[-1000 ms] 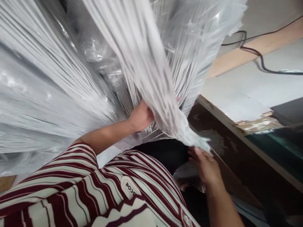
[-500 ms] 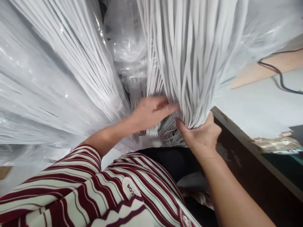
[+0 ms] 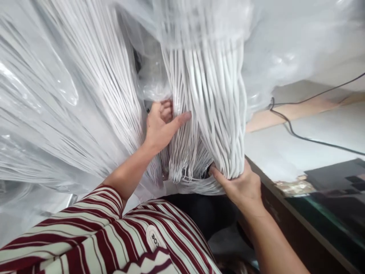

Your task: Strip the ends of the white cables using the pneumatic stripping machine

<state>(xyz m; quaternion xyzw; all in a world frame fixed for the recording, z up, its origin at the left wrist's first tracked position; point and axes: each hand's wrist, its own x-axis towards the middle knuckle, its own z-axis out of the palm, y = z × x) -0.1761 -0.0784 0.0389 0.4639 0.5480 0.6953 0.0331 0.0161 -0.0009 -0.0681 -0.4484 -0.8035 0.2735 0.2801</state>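
A thick bundle of white cords (image 3: 216,102) hangs down in front of me, its upper part under clear plastic. My right hand (image 3: 242,186) is closed round the bundle's lower end, thumb in front and fingers behind. Left of it hangs a thinner bunch of white cords (image 3: 182,148). My left hand (image 3: 159,129) grips that bunch at its left edge, with fingers curled and the thumb laid across the front. Part of its fingers is hidden by the cords and plastic. Looser strands (image 3: 202,186) curve below, between my hands.
More white cords (image 3: 114,76) in clear plastic (image 3: 42,125) fill the left side. A dark wooden edge (image 3: 273,198) runs along the right. Beyond it are a black cable (image 3: 310,141), a white surface (image 3: 265,152) and a dark grey object (image 3: 333,175).
My left hand has moved up and left, from beside the thick bundle to the thinner bunch. My right hand keeps its hold, slightly lower in view. Plastic now covers the bundle's top.
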